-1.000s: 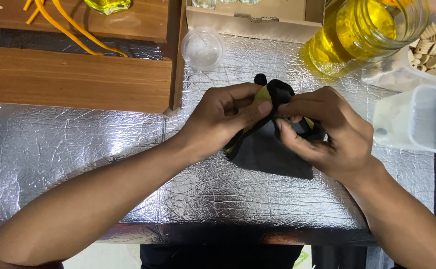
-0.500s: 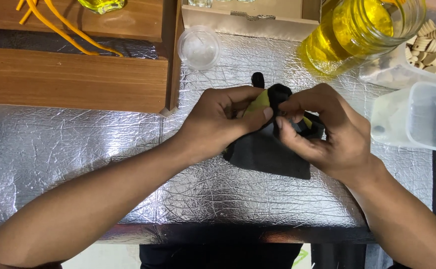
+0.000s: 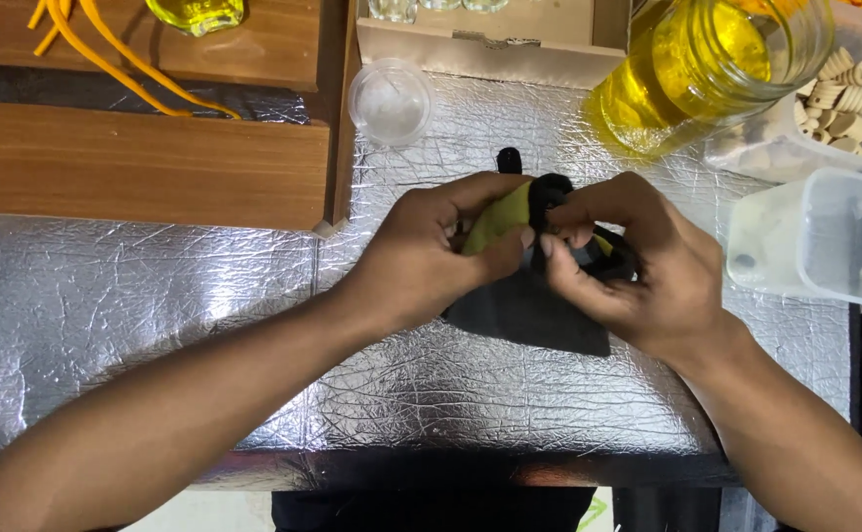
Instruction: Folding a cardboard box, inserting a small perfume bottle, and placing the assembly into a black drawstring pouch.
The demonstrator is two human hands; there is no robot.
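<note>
Pouch point(image 3: 530, 313) unmoved, long axis toward jar point(image 3: 707, 69)

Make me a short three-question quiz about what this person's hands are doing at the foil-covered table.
1. True or false: both hands grip the black pouch.
2. What fills the big glass jar? A) yellow liquid B) sand C) nails
3. Which hand is nearer the clear plastic box?

Key:
1. True: the left hand and right hand pinch its top, where a yellow-green item shows.
2. A.
3. The right hand.
</note>
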